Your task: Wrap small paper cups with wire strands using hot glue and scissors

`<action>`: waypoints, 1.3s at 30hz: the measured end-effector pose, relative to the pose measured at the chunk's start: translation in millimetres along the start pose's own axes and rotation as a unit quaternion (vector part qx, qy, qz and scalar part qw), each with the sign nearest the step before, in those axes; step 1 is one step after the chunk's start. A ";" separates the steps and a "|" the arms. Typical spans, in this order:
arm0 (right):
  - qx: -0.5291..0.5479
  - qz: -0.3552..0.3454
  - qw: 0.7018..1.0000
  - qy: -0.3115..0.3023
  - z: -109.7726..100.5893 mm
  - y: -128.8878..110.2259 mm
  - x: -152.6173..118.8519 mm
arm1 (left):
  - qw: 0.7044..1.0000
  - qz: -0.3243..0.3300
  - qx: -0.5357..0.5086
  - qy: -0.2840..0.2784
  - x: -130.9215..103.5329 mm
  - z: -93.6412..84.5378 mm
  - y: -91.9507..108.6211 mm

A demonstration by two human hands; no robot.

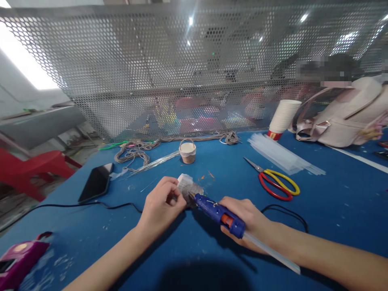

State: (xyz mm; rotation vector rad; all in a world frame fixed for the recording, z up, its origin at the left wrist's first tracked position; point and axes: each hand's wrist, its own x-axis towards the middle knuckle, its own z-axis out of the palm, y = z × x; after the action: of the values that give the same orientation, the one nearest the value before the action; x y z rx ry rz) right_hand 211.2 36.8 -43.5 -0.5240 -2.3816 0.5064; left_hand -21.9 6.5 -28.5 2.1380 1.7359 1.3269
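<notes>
My left hand (162,202) is closed around a small white paper cup partly wound with grey cord (194,190), which lies on its side. My fingers hide part of it. A blue hot glue gun (212,209) is gripped in my right hand (250,222), its nozzle at the cord beside my left fingertips. Out of the gun's back end sticks a long translucent glue stick (273,254). Beyond my hands, a small brown-wrapped basket (188,153) with a white top and a handle stands upright on the blue table (157,258).
Scissors (274,184) with red and yellow handles and several glue sticks (281,153) lie right, near stacked paper cups (283,117) and a pale bag (345,117). Left are a phone (96,182), grey cord (133,152), wires (157,161) and a purple device (21,258). A perforated metal screen (145,72) stands behind.
</notes>
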 end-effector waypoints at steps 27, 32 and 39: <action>0.003 -0.034 0.999 0.004 7.1 -0.4 2.6 | 0.946 -0.177 -0.263 -0.063 -1.6 -1.6 17.6; 0.009 -0.032 0.999 0.019 6.5 -0.1 2.2 | 0.942 -0.187 -0.268 -0.078 -2.3 -0.9 17.1; -0.007 0.003 1.000 0.016 5.3 -0.2 2.0 | 0.942 -0.191 -0.263 -0.085 -2.9 -0.4 16.0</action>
State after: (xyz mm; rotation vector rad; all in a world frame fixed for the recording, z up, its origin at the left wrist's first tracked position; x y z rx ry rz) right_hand 206.2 36.4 -46.2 -0.5423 -2.3551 0.4818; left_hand -10.1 -1.7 -21.0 1.4870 1.4235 1.2674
